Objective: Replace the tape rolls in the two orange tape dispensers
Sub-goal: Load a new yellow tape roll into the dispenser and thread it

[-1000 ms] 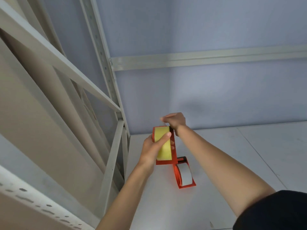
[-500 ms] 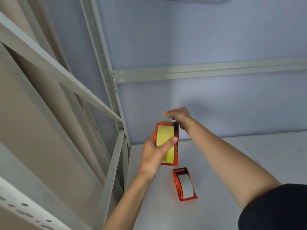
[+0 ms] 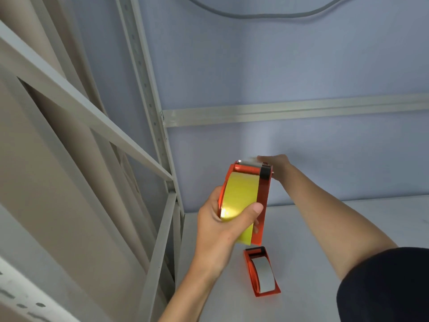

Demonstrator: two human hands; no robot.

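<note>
Wall (image 3: 290,66): pale blue, behind everything, a grey cable (image 3: 255,16) drooping across its top.

Shelving frame (image 3: 148,94): grey metal uprights and braces, off to the side of your left grip; a horizontal rail (image 3: 290,112) runs above your right one.

Tabletop (image 3: 313,228): white, beneath both your arms.

Right sleeve (image 3: 390,287): dark, at the near corner.

Left hand (image 3: 222,231): your grip is closed around the raised orange dispenser (image 3: 263,205), thumb pressed across the yellow roll (image 3: 241,198), fingers wrapped behind the frame. The dispenser stands lifted clear of the tabletop, its cutter end pointing up and away from you.

Right hand (image 3: 276,162): reaches to the far top end of the same dispenser, touching it by the black block and roller. The hand is blurred, and you cannot tell whether this grip pinches anything or lies flat.

Second orange dispenser (image 3: 255,280): lies on the tabletop just below your left grip, apart from both hands, holding a grey-white roll (image 3: 264,274).
</note>
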